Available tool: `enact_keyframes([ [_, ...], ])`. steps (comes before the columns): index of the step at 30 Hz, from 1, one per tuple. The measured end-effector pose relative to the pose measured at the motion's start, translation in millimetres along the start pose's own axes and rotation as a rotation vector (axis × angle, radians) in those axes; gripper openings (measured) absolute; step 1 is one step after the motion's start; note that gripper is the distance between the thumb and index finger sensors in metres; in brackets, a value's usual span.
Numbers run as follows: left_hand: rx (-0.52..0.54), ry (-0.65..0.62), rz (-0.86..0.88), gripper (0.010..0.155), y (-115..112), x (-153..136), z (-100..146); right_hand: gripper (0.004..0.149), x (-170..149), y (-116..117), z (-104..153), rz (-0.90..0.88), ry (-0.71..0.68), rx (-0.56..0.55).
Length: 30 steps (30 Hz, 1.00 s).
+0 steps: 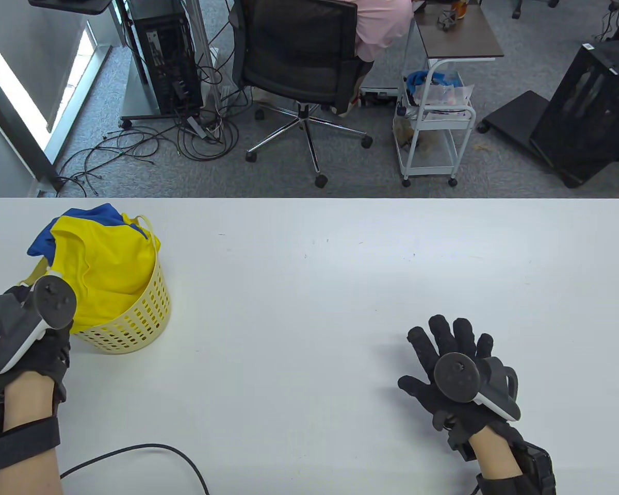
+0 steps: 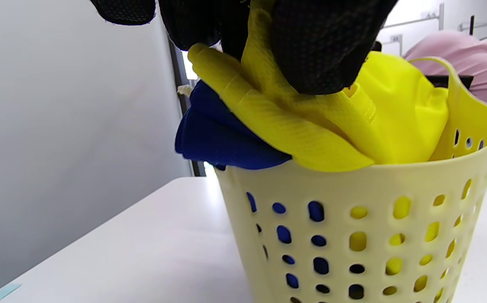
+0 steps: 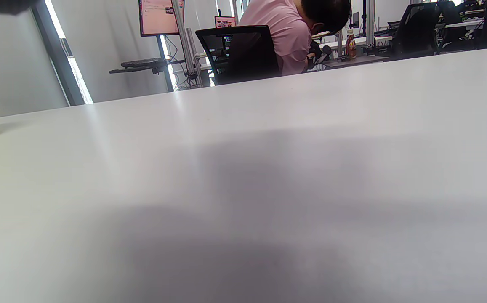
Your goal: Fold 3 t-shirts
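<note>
Pale yellow basket (image 1: 134,319) near tabletop's left edge, stuffed with yellow t-shirt (image 1: 106,268) over blue t-shirt (image 2: 218,134); left hand (image 1: 23,335) pinches yellow cloth at rim; right hand (image 1: 454,371) flat, fingers spread, holding nothing, near front right; black cable (image 1: 149,456) along front edge.

A white desk (image 1: 309,268) fills the near half of the scene; a black cable (image 1: 149,454) curls over its near left edge. Beyond it lies grey carpet (image 1: 361,170). A black office chair (image 1: 302,56) on a chrome star base stands far centre, with a person in pink (image 1: 381,23) seated behind it. To the far left a computer tower (image 1: 167,56) sits above tangled cables (image 1: 149,142), beside a bright window strip (image 1: 10,82). Right of the chair stand a white wheeled cart (image 1: 436,129) and a brown side table (image 1: 456,33); a black cabinet (image 1: 590,108) stands far right.
</note>
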State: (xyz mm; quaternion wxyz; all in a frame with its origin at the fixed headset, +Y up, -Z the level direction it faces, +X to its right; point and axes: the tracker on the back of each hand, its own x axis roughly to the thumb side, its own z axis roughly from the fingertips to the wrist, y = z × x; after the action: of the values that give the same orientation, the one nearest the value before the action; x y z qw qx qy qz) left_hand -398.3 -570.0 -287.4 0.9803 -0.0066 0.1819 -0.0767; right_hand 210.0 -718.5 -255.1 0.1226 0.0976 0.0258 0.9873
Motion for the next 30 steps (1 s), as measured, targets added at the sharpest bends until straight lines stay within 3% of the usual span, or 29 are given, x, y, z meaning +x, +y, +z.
enact_keyframes([
  [9, 0.152, -0.057, 0.053, 0.045, 26.4, 16.0, 7.1, 0.082, -0.3, -0.6, 0.3, 0.002, -0.002, -0.006],
  [16, 0.167, -0.084, 0.075, 0.045, 56.2, 35.4, 8.5, 0.082, -0.4, -0.9, 0.2, 0.001, -0.004, -0.007],
  [30, 0.347, -0.187, 0.141, 0.046, 172.3, 88.3, 40.1, 0.081, -2.4, -4.7, 2.2, -0.02, -0.009, -0.027],
])
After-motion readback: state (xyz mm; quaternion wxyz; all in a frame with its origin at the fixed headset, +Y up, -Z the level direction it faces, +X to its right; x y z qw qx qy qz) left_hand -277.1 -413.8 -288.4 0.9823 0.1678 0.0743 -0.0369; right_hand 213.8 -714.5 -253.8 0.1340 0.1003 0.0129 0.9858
